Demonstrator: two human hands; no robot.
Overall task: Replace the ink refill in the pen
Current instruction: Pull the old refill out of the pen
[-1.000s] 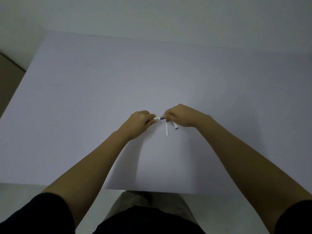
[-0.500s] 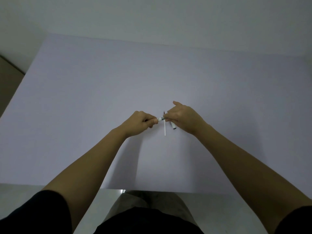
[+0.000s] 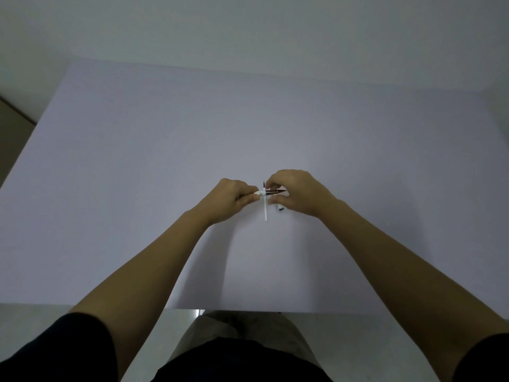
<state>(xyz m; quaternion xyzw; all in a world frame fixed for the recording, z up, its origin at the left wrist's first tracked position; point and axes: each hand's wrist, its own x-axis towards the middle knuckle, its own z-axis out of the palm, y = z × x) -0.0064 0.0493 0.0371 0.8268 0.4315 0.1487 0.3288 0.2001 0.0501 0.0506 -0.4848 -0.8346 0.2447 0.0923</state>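
My left hand (image 3: 234, 197) grips the white pen barrel (image 3: 259, 193), which lies level and points right. The pen's dark, tapered front section (image 3: 275, 191) sticks out from it, and my right hand (image 3: 301, 193) closes its thumb and forefinger around that section. A thin white ink refill (image 3: 266, 209) with a dark tip lies on the table just below the pen, running toward me. A small white pen part (image 3: 280, 208) lies on the table under my right hand, partly hidden by it.
The work surface is a large pale lilac sheet (image 3: 165, 161) covering the table. Its near edge (image 3: 248, 308) runs just in front of my lap. A pale wall rises behind the far edge.
My right hand's fingers have shifted along the pen's front end, so more of the dark tapered section shows. The left hand, the refill and the small part stay where they were.
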